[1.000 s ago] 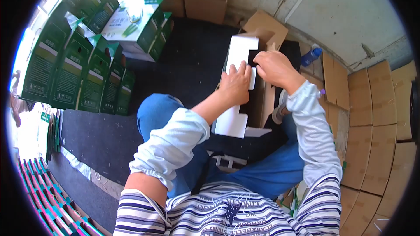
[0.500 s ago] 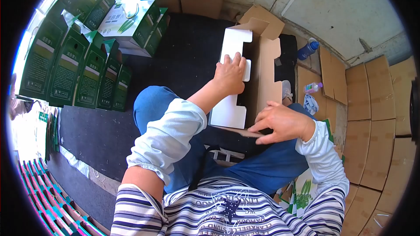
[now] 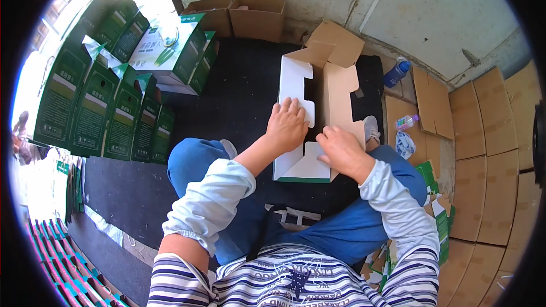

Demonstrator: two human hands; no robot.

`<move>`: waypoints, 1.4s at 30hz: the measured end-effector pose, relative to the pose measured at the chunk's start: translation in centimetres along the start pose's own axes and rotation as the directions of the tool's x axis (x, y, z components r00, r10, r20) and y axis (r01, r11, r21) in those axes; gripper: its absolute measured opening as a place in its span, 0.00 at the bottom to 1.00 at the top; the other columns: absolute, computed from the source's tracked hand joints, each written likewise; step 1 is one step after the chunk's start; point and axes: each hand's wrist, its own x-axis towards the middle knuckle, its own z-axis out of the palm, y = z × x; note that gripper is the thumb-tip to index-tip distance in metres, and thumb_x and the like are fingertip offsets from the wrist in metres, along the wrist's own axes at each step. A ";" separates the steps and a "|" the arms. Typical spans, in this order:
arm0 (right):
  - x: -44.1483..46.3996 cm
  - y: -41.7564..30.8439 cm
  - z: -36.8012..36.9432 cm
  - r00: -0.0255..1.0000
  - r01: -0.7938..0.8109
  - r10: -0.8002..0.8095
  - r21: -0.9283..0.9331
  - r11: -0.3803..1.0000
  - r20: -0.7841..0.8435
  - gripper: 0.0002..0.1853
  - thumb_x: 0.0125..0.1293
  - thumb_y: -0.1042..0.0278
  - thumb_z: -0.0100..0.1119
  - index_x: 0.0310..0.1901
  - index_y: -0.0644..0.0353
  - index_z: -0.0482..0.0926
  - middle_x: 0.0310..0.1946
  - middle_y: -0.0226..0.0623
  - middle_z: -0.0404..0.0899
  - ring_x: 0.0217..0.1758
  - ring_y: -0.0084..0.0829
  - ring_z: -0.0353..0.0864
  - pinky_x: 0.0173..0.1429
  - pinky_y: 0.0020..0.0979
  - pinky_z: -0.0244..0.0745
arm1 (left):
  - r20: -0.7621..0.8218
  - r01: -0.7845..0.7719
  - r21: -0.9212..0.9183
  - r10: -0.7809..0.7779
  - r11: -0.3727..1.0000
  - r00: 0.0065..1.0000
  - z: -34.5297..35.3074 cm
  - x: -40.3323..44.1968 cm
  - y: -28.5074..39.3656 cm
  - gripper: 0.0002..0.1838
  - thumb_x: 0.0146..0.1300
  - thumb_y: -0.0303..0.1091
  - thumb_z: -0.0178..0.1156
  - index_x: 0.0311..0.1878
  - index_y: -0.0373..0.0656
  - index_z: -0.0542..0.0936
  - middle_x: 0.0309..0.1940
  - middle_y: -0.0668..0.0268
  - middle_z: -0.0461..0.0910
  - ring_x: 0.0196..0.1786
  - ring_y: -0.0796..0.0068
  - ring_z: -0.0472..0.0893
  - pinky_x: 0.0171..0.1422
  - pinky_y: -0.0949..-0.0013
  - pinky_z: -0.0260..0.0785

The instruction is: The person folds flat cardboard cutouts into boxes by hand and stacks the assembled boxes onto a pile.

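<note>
Between my bent knees lies a long carton (image 3: 341,94), its white flap on the left side and bare brown cardboard on the right. My left hand (image 3: 287,124) rests with fingers spread on the white left flap. At the near end, my right hand (image 3: 343,150) has its fingers curled over the edge of a white end flap (image 3: 309,165), which is folded over; its fingertips are partly hidden. A green strip shows along the near edge. The far end flaps stand open.
Green printed boxes (image 3: 122,116) stand at the left, with white-topped ones (image 3: 162,51) behind. Two brown cartons (image 3: 257,20) are at the back. A blue bottle (image 3: 396,74), a small clear bottle (image 3: 406,122) and stacked brown cartons (image 3: 493,165) are at the right.
The near end flap has come up and over the opening, with my right hand now on it. My left hand stays on the left flap. The carton appears lower in view.
</note>
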 end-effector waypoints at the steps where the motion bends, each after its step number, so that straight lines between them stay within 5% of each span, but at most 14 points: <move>1: 0.1 -0.4 0.3 1.000 0.014 -0.015 -0.044 0.999 -0.012 0.15 0.47 0.62 0.70 0.34 0.58 0.77 0.35 0.36 0.74 0.45 0.37 0.75 0.44 0.35 0.74 | 0.023 -0.006 -0.023 0.007 1.000 1.000 -0.3 -0.5 0.1 0.26 0.65 0.47 0.48 0.56 0.34 0.73 0.62 0.45 0.66 0.68 0.47 0.61 0.69 0.51 0.52; 9: 1.2 0.9 -0.3 0.993 0.037 -0.054 -0.154 0.987 -0.108 0.18 0.43 0.57 0.72 0.33 0.57 0.78 0.36 0.37 0.73 0.44 0.35 0.74 0.44 0.32 0.72 | 0.010 -0.125 0.065 0.125 0.990 0.992 -0.9 -5.0 2.4 0.35 0.60 0.56 0.54 0.60 0.35 0.70 0.65 0.47 0.63 0.69 0.45 0.60 0.71 0.51 0.50; 12: 3.0 2.9 -3.4 0.948 -0.117 0.013 -0.309 0.944 -0.319 0.21 0.46 0.59 0.71 0.41 0.60 0.77 0.41 0.42 0.72 0.46 0.39 0.75 0.46 0.36 0.73 | 0.047 -0.144 -0.012 0.144 0.990 0.988 -1.0 -5.0 2.6 0.34 0.59 0.52 0.57 0.62 0.36 0.68 0.65 0.48 0.62 0.68 0.48 0.61 0.71 0.51 0.50; 13: 3.7 3.9 -3.5 0.922 -0.216 0.127 -0.212 0.953 -0.365 0.23 0.49 0.60 0.69 0.45 0.61 0.76 0.46 0.44 0.71 0.49 0.41 0.74 0.50 0.37 0.73 | 0.000 -0.163 -0.074 0.163 0.984 0.987 -1.0 -5.2 2.9 0.29 0.59 0.41 0.59 0.62 0.38 0.68 0.64 0.50 0.63 0.67 0.51 0.63 0.70 0.52 0.53; 15: 5.0 5.6 -3.2 0.836 -0.395 0.356 -0.008 0.919 -0.417 0.26 0.53 0.63 0.66 0.53 0.63 0.72 0.55 0.48 0.69 0.55 0.45 0.74 0.56 0.39 0.72 | -0.013 -0.243 -0.105 0.243 0.964 0.970 -1.0 -5.1 3.5 0.26 0.57 0.35 0.58 0.59 0.38 0.70 0.63 0.50 0.65 0.66 0.52 0.65 0.69 0.54 0.55; 17: 5.6 6.6 -3.2 0.805 -0.443 0.428 0.065 0.894 -0.411 0.27 0.55 0.64 0.64 0.57 0.62 0.69 0.54 0.46 0.69 0.54 0.45 0.74 0.56 0.39 0.72 | -0.069 -0.324 -0.167 0.317 0.931 0.946 -1.3 -5.3 4.1 0.21 0.54 0.26 0.55 0.54 0.39 0.72 0.60 0.50 0.67 0.63 0.54 0.67 0.66 0.57 0.59; 20: 6.2 7.4 -2.4 0.786 -0.483 0.471 0.079 0.872 -0.400 0.25 0.56 0.65 0.63 0.55 0.58 0.71 0.51 0.42 0.70 0.52 0.43 0.75 0.51 0.38 0.75 | 0.007 -0.359 -0.212 0.369 0.909 0.930 -1.1 -5.7 5.0 0.20 0.53 0.26 0.56 0.52 0.38 0.73 0.59 0.50 0.67 0.63 0.53 0.68 0.65 0.57 0.60; 23: 6.3 7.5 -1.4 0.764 -0.459 0.446 0.094 0.884 -0.467 0.22 0.54 0.67 0.64 0.52 0.58 0.73 0.49 0.42 0.71 0.50 0.42 0.75 0.50 0.38 0.75 | 0.068 -0.301 -0.248 0.327 0.921 0.943 -1.8 -5.8 6.0 0.21 0.57 0.44 0.58 0.45 0.35 0.76 0.54 0.50 0.70 0.57 0.55 0.70 0.61 0.59 0.62; 25: 6.3 7.6 -1.2 0.707 -0.391 0.345 0.065 0.918 -0.617 0.20 0.55 0.67 0.64 0.50 0.58 0.75 0.50 0.41 0.71 0.52 0.42 0.74 0.52 0.38 0.73 | 0.011 -0.316 -0.206 0.325 0.926 0.946 -1.7 -5.7 6.4 0.36 0.54 0.65 0.57 0.38 0.33 0.78 0.45 0.53 0.72 0.49 0.59 0.71 0.54 0.62 0.64; 28: 6.7 7.7 -1.5 0.617 -0.479 0.280 -0.069 0.875 -0.735 0.20 0.54 0.68 0.64 0.50 0.57 0.76 0.55 0.38 0.69 0.55 0.42 0.71 0.55 0.38 0.72 | 0.031 -0.280 -0.185 0.291 0.942 0.956 -2.2 -5.4 6.9 0.36 0.52 0.67 0.57 0.36 0.34 0.78 0.39 0.56 0.71 0.44 0.61 0.71 0.48 0.63 0.64; 31: 6.9 9.7 0.1 0.697 -0.452 0.519 0.259 0.853 -0.495 0.19 0.58 0.69 0.58 0.52 0.57 0.75 0.53 0.41 0.76 0.54 0.45 0.75 0.55 0.40 0.72 | 0.023 -0.226 -0.167 0.233 0.960 0.972 -2.0 -4.8 7.8 0.38 0.50 0.70 0.57 0.35 0.35 0.77 0.34 0.59 0.70 0.41 0.63 0.70 0.44 0.63 0.63; 32: 7.0 10.4 0.6 0.734 -0.442 0.571 0.379 0.813 -0.369 0.19 0.59 0.69 0.57 0.53 0.56 0.75 0.51 0.42 0.78 0.53 0.46 0.76 0.55 0.40 0.72 | 0.023 -0.212 -0.171 0.219 0.962 0.975 -1.9 -4.5 8.0 0.36 0.50 0.68 0.58 0.34 0.35 0.77 0.33 0.59 0.70 0.40 0.63 0.70 0.43 0.62 0.64; 42: -0.1 7.7 -0.5 0.617 -0.430 0.631 0.469 0.771 -0.471 0.15 0.62 0.67 0.51 0.48 0.61 0.78 0.41 0.47 0.82 0.43 0.46 0.82 0.47 0.40 0.75 | 0.093 -0.138 -0.178 0.157 0.974 0.983 -4.1 -7.6 6.9 0.16 0.45 0.30 0.59 0.40 0.37 0.74 0.38 0.57 0.73 0.44 0.58 0.74 0.45 0.60 0.69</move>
